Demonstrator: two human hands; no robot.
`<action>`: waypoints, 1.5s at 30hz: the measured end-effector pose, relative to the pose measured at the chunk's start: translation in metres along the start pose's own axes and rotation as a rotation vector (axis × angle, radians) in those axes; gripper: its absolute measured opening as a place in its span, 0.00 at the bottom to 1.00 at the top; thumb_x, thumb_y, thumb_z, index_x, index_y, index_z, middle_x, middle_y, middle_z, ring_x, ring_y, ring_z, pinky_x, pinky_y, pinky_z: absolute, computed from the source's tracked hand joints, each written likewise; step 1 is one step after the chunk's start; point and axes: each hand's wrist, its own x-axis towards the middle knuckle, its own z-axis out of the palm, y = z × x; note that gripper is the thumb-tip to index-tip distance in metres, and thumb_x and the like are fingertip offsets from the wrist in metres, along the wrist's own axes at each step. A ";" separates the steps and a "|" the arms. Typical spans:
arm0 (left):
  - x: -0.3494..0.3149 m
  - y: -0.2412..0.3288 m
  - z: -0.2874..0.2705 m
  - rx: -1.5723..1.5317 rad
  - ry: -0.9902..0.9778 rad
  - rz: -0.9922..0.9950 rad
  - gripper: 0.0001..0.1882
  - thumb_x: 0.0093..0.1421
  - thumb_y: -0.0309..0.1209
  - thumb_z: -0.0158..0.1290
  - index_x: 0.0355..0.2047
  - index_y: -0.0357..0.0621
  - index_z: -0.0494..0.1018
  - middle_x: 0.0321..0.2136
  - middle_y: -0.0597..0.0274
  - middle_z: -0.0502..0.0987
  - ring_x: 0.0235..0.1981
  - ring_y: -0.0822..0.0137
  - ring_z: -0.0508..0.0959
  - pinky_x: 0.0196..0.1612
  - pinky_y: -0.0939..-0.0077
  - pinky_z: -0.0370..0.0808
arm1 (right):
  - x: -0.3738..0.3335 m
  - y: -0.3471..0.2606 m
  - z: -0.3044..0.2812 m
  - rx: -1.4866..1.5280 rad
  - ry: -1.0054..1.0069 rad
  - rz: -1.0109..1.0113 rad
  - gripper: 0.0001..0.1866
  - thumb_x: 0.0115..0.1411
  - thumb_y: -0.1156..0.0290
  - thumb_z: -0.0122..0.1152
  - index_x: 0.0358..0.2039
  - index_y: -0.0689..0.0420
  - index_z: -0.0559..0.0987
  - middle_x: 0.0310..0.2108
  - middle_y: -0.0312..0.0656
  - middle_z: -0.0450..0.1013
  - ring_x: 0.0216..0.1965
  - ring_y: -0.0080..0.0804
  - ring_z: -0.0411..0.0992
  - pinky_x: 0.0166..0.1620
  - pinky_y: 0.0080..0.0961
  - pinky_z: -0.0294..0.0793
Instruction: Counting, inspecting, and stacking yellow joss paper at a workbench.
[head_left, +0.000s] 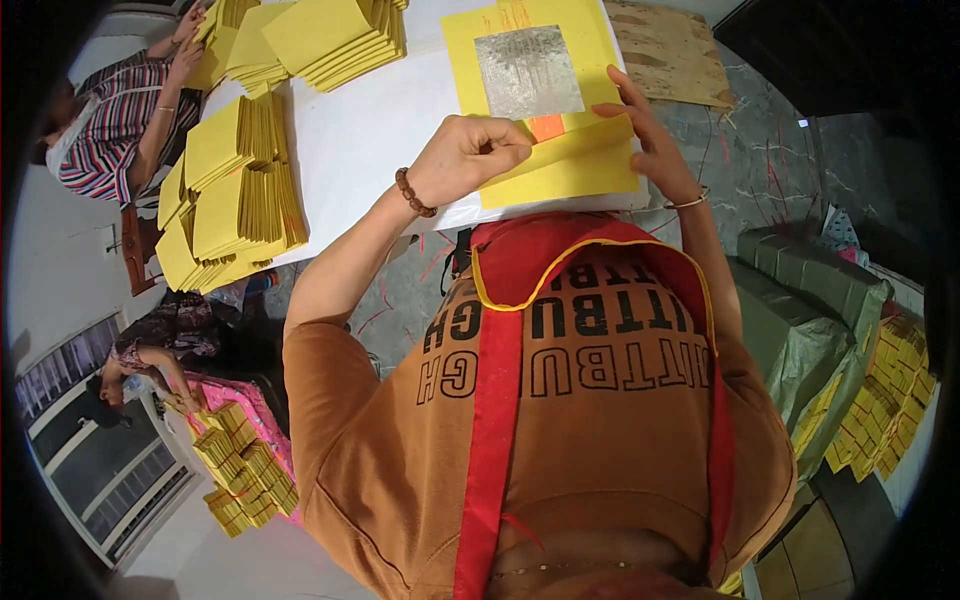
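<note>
A large yellow sheet of paper lies at the near right edge of the white table, its near part folded over. On the sheet sits a silver foil square, and an orange strip shows at the fold. My left hand is closed at the left of the fold, its thumb and curled fingers pressed on the paper. My right hand rests at the right end of the fold, fingers stretched apart and touching the paper's edge.
Piles of folded yellow papers stand on the table's left side, with more stacks at the far side. A person in a striped top handles yellow papers there. Another person bends over bundles at lower left. Wrapped green packages stand right.
</note>
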 end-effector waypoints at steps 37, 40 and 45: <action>-0.003 0.003 0.006 0.782 0.016 0.685 0.20 0.47 0.36 0.57 0.41 0.49 0.71 0.33 0.62 0.72 0.34 0.62 0.71 0.37 0.72 0.69 | 0.001 -0.001 0.004 0.015 0.094 0.122 0.15 0.56 0.67 0.51 0.43 0.59 0.74 0.62 0.37 0.48 0.60 0.32 0.51 0.58 0.28 0.54; -0.003 0.000 0.003 0.703 0.008 0.668 0.16 0.50 0.31 0.55 0.41 0.48 0.72 0.30 0.59 0.73 0.34 0.60 0.73 0.36 0.71 0.70 | -0.001 0.004 0.001 0.066 0.095 0.087 0.15 0.54 0.70 0.51 0.43 0.59 0.74 0.62 0.38 0.47 0.62 0.34 0.49 0.60 0.30 0.51; -0.004 -0.001 0.012 0.739 0.129 0.693 0.14 0.51 0.26 0.52 0.40 0.48 0.73 0.32 0.59 0.73 0.30 0.62 0.73 0.33 0.71 0.71 | -0.001 -0.007 0.003 -0.055 0.066 0.073 0.20 0.48 0.76 0.57 0.44 0.53 0.74 0.62 0.36 0.48 0.63 0.35 0.47 0.61 0.31 0.49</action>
